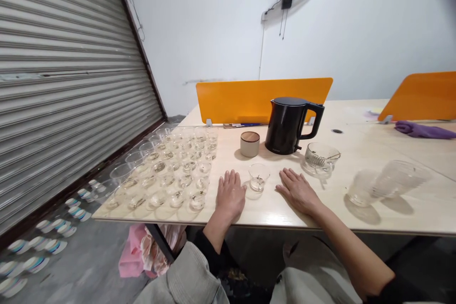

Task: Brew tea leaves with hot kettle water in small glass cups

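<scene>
My left hand (pixel 231 194) lies flat, palm down, on the pale wooden table (pixel 278 209) near its front edge. Flat on the same table, my right hand (pixel 298 191) has its fingers a little apart and holds nothing. Between the two hands stands a clear plastic cup (pixel 259 178) with dark bits at its bottom, perhaps tea leaves; neither hand visibly grips it. Behind it is a round grey canister with a wooden lid (pixel 250 144). A black electric kettle (pixel 288 126) stands at the back. Beyond my right fingers sits a ribbed glass bowl (pixel 320 157) with a thin stick-like utensil in it.
Rows of clear cups (pixel 171 171) with dark bits cover the table's left side. Stacked clear cups (pixel 388 183) lie on their side at the right. Orange dividers (pixel 235 99) stand behind. A purple cloth (pixel 423 130) rests far right. Several white tubs (pixel 57 242) stand on the floor.
</scene>
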Available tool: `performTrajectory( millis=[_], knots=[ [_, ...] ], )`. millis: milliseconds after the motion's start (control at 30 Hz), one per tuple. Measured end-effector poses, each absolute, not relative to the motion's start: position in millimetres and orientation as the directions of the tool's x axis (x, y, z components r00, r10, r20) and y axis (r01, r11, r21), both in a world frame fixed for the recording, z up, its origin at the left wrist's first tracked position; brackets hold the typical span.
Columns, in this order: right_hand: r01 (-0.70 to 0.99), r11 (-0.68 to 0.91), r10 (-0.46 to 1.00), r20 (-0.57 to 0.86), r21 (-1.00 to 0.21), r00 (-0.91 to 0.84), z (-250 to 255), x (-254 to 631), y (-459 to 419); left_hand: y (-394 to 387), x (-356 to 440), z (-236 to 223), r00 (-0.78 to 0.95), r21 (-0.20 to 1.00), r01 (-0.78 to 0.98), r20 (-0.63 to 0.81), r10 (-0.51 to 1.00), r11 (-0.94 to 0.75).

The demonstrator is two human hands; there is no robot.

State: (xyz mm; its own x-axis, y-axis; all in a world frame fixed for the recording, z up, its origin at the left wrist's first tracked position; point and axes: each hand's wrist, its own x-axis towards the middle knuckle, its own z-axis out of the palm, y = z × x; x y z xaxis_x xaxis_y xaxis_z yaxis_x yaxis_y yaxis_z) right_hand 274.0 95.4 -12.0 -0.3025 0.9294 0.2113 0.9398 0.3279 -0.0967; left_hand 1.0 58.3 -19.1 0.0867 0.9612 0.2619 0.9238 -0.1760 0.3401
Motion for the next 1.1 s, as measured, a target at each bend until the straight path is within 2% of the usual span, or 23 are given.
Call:
performTrajectory(
  millis=[167,400,1100],
  knots=[
    [0.953,0.3,0.945,0.149,-0.03,-0.292,-10.0,268.6,94.1,56.1,2.9,-11.8,0.092,0.192,0.974,0.165,0.982,-0.123],
    [0.957,0.288,0.951,0.125,-0.029,-0.282,-8.7,267.1,91.7,53.7,2.1,-9.2,0.097,0.133,0.984,0.157,0.983,-0.119],
    [0.958,0.284,0.953,0.122,-0.028,-0.279,-5.8,266.5,91.8,54.1,3.6,-10.1,0.091,0.141,0.983,0.174,0.981,-0.117]
  ],
)
